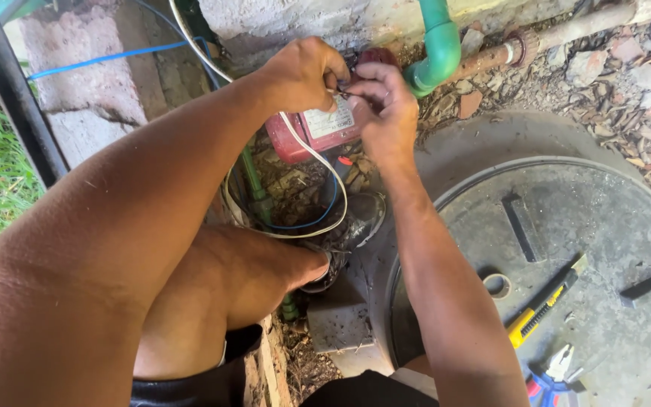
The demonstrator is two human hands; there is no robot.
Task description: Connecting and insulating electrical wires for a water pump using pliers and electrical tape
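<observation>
Both hands work close together over a red water pump [318, 132] at the foot of a rough wall. My left hand [304, 74] pinches thin wire ends at its fingertips. My right hand [384, 102] meets it from the right, fingers closed on the same wire ends. A white cable [324, 162] loops down from the hands across the pump, beside a blue wire [318, 218]. A green pipe elbow [437, 53] rises just right of the hands. The pump's top is hidden behind my fingers.
A round grey concrete cover [566, 249] lies at the right, with a yellow utility knife [540, 305] and pliers [555, 373] on it. My bent knee and shoe [340, 245] sit below the pump. A black pole [13, 90], grass and rubble surround the spot.
</observation>
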